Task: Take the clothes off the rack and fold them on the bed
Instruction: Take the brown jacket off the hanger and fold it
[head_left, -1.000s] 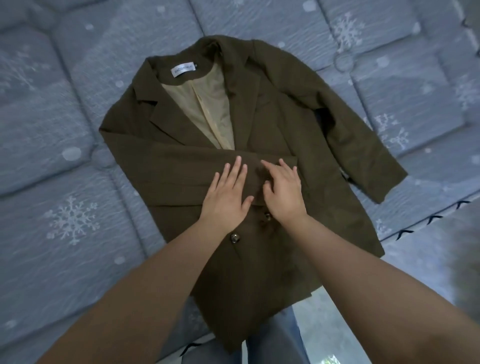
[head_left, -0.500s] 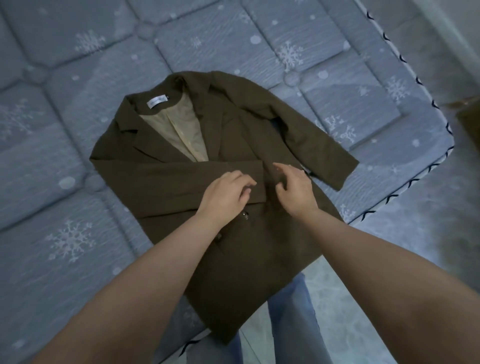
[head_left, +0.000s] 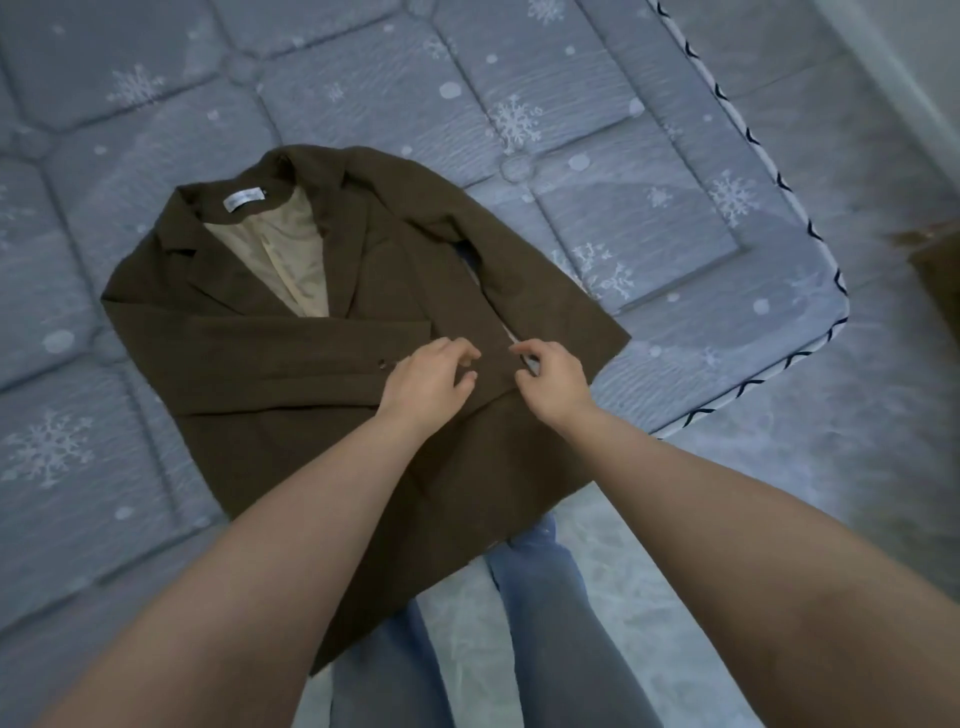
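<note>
A dark brown blazer (head_left: 291, 426) lies face up on the blue-grey snowflake mattress (head_left: 597, 93), collar away from me, tan lining showing at the neck. One sleeve (head_left: 291, 364) is folded across the chest, and its cuff ends under my left hand (head_left: 428, 382). That hand hovers there with loosely curled fingers and grips nothing. My right hand (head_left: 553, 376) sits just right of it, fingers curled over the gap between the blazer's body and the other sleeve (head_left: 545, 291), which lies stretched out diagonally. No fabric is lifted.
The mattress corner and its piped edge (head_left: 831, 291) lie to the right, with grey floor (head_left: 779, 467) beyond. My legs in blue jeans (head_left: 540, 597) stand at the bed's edge under the blazer's hanging hem. A brown object (head_left: 935, 270) shows at the right border.
Both hands lifted from pressing flat on the folded sleeve and curled their fingers. The right hand shifted slightly right toward the other sleeve. The view pulled back and turned toward the bed's corner.
</note>
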